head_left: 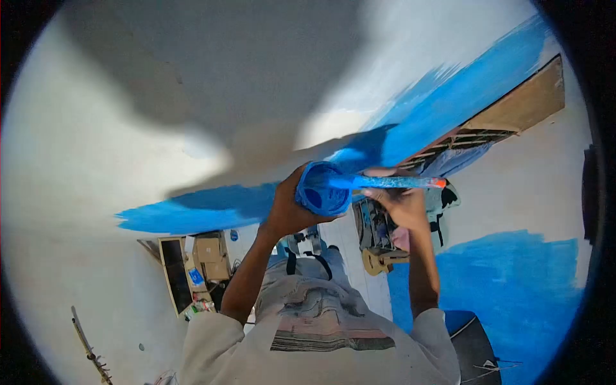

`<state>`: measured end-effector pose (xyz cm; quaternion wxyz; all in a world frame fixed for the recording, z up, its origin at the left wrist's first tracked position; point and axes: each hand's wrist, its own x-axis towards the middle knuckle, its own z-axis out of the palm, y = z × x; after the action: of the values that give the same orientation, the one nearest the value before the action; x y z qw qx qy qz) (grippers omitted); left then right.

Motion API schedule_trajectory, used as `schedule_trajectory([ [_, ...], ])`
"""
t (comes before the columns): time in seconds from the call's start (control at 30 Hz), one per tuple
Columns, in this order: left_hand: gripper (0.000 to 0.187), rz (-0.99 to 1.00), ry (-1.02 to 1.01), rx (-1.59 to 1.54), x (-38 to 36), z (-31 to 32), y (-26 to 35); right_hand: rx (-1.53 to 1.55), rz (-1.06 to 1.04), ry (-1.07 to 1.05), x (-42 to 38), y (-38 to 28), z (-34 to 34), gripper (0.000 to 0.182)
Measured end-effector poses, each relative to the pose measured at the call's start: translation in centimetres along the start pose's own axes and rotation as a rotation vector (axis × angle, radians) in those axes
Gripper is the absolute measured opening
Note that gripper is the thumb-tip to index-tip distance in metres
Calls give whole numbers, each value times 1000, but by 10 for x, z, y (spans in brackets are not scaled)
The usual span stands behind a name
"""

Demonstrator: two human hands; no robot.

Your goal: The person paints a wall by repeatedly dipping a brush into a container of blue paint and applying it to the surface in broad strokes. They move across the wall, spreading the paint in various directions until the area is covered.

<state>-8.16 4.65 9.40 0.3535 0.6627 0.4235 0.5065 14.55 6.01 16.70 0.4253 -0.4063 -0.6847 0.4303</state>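
My left hand (287, 208) is wrapped around a small round tub (324, 208) with blue paint inside and its walls and rim smeared blue. In my right hand (404, 206) is a paintbrush (394, 182), gripped by its blue-stained handle, which ends in an orange tip on the right. The brush's bristle end reaches over the right rim of the tub. Both hands are held out in front of my chest, close to each other. Beyond them, a band of wet-looking blue paint (443, 109) runs along the pale upper wall, with ragged brush strokes at its edges.
A wooden panel (526, 96) and slatted opening lie at the right. Below stand a guitar (375, 263), cardboard boxes (210, 256) and a dark-screened frame (173, 273). More blue covers the right wall (513, 282). A dark rounded object (475, 350) sits at lower right.
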Motion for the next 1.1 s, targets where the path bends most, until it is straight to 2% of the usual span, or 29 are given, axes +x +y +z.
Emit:
schedule_trajectory([
  [0.07,92,42,18,-1,13,-4,11,2,-64,7,21,-25,-5,26],
  [0.13,91,77,33,-3,21,-6,23,-246,-169,-42,36,-49,-13,23],
  [0.2,85,61,115,3,30,-4,33,-252,-137,0,48,-65,-17,21],
  [0.27,83,99,147,26,38,-6,36,-378,-275,-20,60,-84,-23,23],
  [0.43,79,229,218,131,42,-6,40,-563,-250,-84,80,-112,-34,23],
  [0.53,79,203,202,68,32,0,38,-620,-248,-46,83,-138,-38,22],
  [0.6,79,75,200,60,15,4,26,-635,-384,-9,89,-149,-50,21],
  [0.7,84,-21,206,61,-13,8,5,-768,-694,268,96,-173,-102,24],
  [0.73,86,-86,191,69,-21,7,2,-737,-810,230,94,-202,-98,23],
  [0.8,86,-95,172,81,-39,5,-6,-1001,-1003,518,97,-224,-130,23],
  [0.83,85,-97,162,96,-47,2,-10,-1004,-996,507,94,-225,-130,23],
  [0.9,88,-129,234,65,-68,-1,-16,-1133,-909,881,77,-223,-115,21],
  [0.93,91,-144,307,46,-80,-5,-21,-965,-1046,614,70,-206,-119,26],
  [0.97,94,-158,304,10,-95,-12,-34,-308,-981,543,50,-150,-134,27],
  [1.03,96,-155,357,90,-115,-31,-30,-1083,-832,231,2,-87,-107,26],
  [1.07,97,-116,401,181,-123,-41,-26,-1072,-583,-125,-11,-32,-108,26],
  [1.1,97,-161,413,180,-135,-49,-23,-702,-384,-214,-18,5,-42,34],
])
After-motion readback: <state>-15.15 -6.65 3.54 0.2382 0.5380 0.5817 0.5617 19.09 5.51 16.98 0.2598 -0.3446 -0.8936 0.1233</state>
